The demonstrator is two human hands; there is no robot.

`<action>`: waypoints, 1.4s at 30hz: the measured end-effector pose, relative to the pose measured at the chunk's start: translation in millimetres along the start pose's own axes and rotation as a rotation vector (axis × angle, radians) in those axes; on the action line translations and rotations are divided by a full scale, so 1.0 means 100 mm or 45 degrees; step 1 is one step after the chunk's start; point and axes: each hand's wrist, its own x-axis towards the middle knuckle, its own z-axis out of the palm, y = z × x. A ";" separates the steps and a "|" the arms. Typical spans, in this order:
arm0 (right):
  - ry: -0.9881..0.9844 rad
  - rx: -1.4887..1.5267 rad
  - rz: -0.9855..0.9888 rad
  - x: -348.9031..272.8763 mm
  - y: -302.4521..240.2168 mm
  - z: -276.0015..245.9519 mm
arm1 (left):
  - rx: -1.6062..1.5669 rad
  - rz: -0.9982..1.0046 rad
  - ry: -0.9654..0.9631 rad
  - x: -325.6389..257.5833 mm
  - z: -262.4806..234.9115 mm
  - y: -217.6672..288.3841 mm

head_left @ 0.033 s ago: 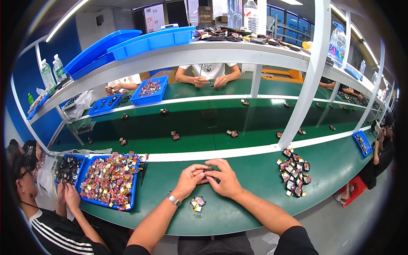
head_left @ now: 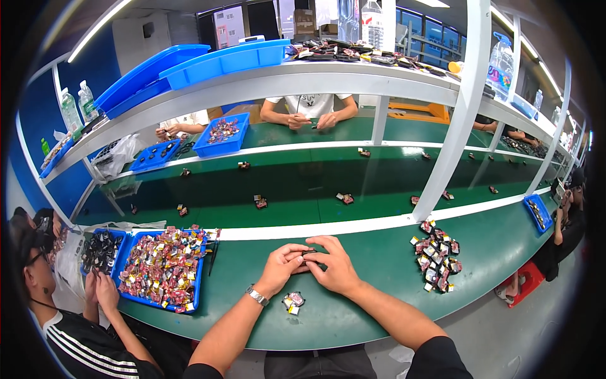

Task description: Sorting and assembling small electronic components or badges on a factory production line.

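My left hand (head_left: 281,265) and my right hand (head_left: 336,268) meet over the green worktable (head_left: 366,316), fingertips together. Between them they pinch a small dark part (head_left: 308,252), mostly hidden by the fingers. I wear a metal watch (head_left: 254,295) on the left wrist. Just in front of my hands, a small cluster of colourful parts (head_left: 292,301) lies on the table. A blue tray (head_left: 197,297) heaped with similar colourful parts is at my left. A loose pile of parts (head_left: 435,256) lies at my right.
A person in a black striped top (head_left: 82,341) works at my left beside a second blue tray of dark parts (head_left: 101,251). Beyond a white rail runs a dark green conveyor (head_left: 303,183) carrying scattered parts. People sit across it. White shelf posts (head_left: 451,145) rise at right.
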 end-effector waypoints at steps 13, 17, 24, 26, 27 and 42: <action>0.019 0.124 0.163 -0.04 0.04 0.08 | -0.054 -0.001 0.016 0.02 -0.01 -0.02; 0.007 0.151 0.176 -0.07 0.03 0.07 | 0.005 -0.011 0.048 0.00 0.00 -0.04; 0.011 -0.027 -0.035 -0.01 -0.05 0.00 | -0.076 0.030 0.006 0.00 -0.05 -0.02; 0.024 -0.034 -0.008 -0.04 -0.02 0.02 | -0.087 0.027 -0.001 0.01 -0.05 -0.03; 0.031 -0.006 0.010 -0.05 -0.01 0.04 | -0.086 0.026 -0.003 0.01 -0.04 -0.03; 0.142 -0.091 -0.056 0.01 -0.01 0.05 | -0.038 -0.004 0.079 0.01 0.01 -0.03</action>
